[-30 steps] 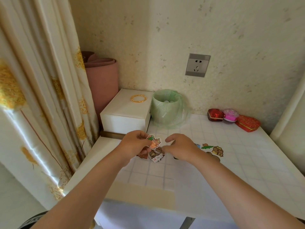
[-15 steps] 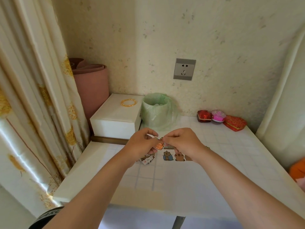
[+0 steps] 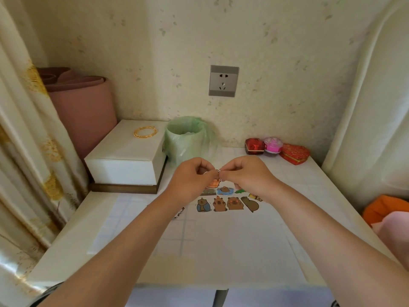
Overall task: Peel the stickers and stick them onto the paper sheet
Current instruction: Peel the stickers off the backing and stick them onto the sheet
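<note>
My left hand (image 3: 190,181) and my right hand (image 3: 245,176) meet above the table, both pinching a small orange sticker (image 3: 214,182) between fingertips. Below them a white paper sheet (image 3: 232,244) lies on the tiled table, carrying several cartoon capybara stickers (image 3: 225,203) in rows near its far edge. Another sticker (image 3: 179,212) peeks out from under my left forearm at the sheet's left side. The pinched sticker is mostly hidden by my fingers.
A white box (image 3: 127,156) with a gold bangle (image 3: 145,131) stands at the back left, beside a small bin lined with a green bag (image 3: 187,138). Red and pink gift boxes (image 3: 276,149) sit at the back right. A curtain (image 3: 26,151) hangs left; a wall socket (image 3: 223,80) is behind.
The view has swung so the table sits more centred. My right hand came in to meet the left, and both now pinch the orange sticker, raised slightly above the sheet.
</note>
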A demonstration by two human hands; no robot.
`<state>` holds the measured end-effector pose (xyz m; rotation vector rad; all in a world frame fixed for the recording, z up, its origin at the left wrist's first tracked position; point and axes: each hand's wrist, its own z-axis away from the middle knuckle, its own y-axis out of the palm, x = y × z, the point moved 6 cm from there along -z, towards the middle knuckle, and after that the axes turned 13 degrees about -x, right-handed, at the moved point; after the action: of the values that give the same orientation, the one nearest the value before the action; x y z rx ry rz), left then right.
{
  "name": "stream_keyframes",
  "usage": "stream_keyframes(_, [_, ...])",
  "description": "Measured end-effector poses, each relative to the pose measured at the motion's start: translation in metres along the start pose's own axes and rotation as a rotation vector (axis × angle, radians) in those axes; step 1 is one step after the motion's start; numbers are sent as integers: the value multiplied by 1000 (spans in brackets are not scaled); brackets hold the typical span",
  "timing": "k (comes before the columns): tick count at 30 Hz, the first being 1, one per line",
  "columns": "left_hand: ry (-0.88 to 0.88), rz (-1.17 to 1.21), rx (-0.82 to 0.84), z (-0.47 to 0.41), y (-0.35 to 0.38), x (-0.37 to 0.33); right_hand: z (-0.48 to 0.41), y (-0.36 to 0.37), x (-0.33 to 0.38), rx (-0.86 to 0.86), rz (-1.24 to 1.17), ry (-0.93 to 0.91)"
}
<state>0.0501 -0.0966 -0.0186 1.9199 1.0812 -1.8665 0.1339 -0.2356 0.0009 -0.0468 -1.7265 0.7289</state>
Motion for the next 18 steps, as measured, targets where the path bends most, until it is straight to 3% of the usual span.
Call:
stream_keyframes(4, [18,24,22,-2,15,-2,-3,-9,-10,-2,-74,66])
stream_keyframes(7, [0,80,18,-4,19,-6,-3,-9,-19,131,-303,256])
stream_keyframes(10, [1,114,36,-3,20,-10,-4,-9,-25,208,-368,339])
stream_keyframes(18, [40,74,41,5,19,-7,-1,-6,-34,165,-336,315])
